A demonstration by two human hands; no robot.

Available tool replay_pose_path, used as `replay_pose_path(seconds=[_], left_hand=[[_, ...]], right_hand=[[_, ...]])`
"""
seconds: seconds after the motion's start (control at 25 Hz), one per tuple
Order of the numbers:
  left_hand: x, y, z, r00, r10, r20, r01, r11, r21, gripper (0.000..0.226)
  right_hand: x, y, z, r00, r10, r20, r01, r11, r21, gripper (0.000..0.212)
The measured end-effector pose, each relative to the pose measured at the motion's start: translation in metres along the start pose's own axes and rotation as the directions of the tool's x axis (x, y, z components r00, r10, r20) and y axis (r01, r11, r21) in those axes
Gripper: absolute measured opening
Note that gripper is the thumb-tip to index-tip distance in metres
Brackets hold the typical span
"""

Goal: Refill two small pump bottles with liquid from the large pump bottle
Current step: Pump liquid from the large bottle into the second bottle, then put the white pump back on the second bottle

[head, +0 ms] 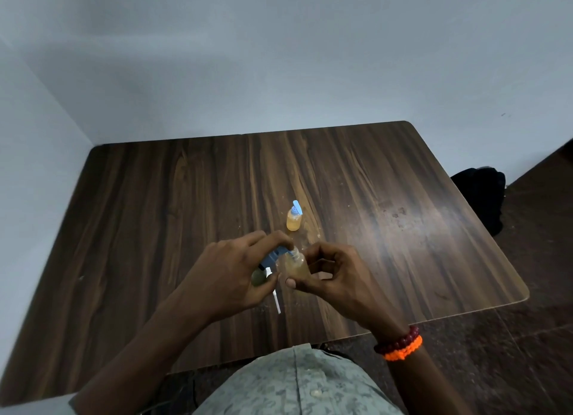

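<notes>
My right hand [335, 275] holds a small clear bottle [296, 267] of amber liquid upright just above the table, its neck open. My left hand [229, 272] is curled over the blue pump head [60, 255] of the large pump bottle, with the nozzle at the small bottle's neck. The large bottle's body is mostly hidden under my left hand. A white pump part with its dip tube [276, 301] pokes out below my left thumb. A second small bottle [294, 220], amber-filled with a blue pump cap, stands on the table beyond my hands.
The dark wooden table [403, 228] stands against a pale wall at the back and left. Small wet spots lie near the far small bottle. A black bag [483, 194] sits on the floor past the table's right edge.
</notes>
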State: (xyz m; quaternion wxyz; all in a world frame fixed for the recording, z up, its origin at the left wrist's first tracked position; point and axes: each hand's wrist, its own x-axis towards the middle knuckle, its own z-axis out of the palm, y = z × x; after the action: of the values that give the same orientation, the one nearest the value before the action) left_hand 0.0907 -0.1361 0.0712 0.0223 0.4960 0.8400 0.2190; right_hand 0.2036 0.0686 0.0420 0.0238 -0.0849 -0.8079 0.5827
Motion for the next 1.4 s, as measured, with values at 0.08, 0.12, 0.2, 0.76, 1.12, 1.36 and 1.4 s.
replay_pose_path(seconds=[0.08, 0.12, 0.2, 0.76, 1.12, 1.36, 1.4], left_hand=[[0.001, -0.001, -0.002, 1.000, -0.003, 0.004, 0.003, 1.000, 0.012, 0.052], [0.001, -0.001, -0.002, 1.000, -0.002, -0.001, 0.002, 1.000, -0.004, 0.056], [-0.001, -0.003, -0.002, 1.000, 0.007, -0.012, -0.007, 0.999, -0.045, 0.064], [-0.004, -0.037, 0.034, 0.985, -0.170, 0.036, 0.167, 0.869, -0.465, 0.071], [0.028, -0.102, 0.083, 0.894, -0.448, -0.006, 0.400, 0.804, -0.440, 0.065], [0.062, -0.137, 0.104, 0.910, -0.413, 0.037, 0.387, 0.815, -0.431, 0.060], [0.066, -0.142, 0.109, 0.904, -0.427, 0.031, 0.398, 0.810, -0.430, 0.061]], right_hand=[[-0.001, 0.001, 0.002, 1.000, 0.013, -0.013, -0.013, 0.999, 0.033, 0.026], [0.000, 0.000, 0.002, 1.000, 0.016, -0.025, -0.015, 0.999, 0.045, 0.026], [0.003, -0.001, -0.001, 0.999, 0.012, -0.033, -0.011, 0.999, 0.036, 0.026], [-0.001, 0.005, -0.009, 0.996, 0.008, -0.085, -0.002, 0.997, 0.073, 0.030], [-0.007, 0.017, -0.022, 0.992, 0.056, -0.110, -0.045, 0.994, 0.104, 0.032], [-0.008, 0.029, -0.033, 0.984, 0.126, -0.125, -0.111, 0.987, 0.120, 0.031], [-0.008, 0.029, -0.035, 0.984, 0.125, -0.125, -0.110, 0.987, 0.120, 0.032]])
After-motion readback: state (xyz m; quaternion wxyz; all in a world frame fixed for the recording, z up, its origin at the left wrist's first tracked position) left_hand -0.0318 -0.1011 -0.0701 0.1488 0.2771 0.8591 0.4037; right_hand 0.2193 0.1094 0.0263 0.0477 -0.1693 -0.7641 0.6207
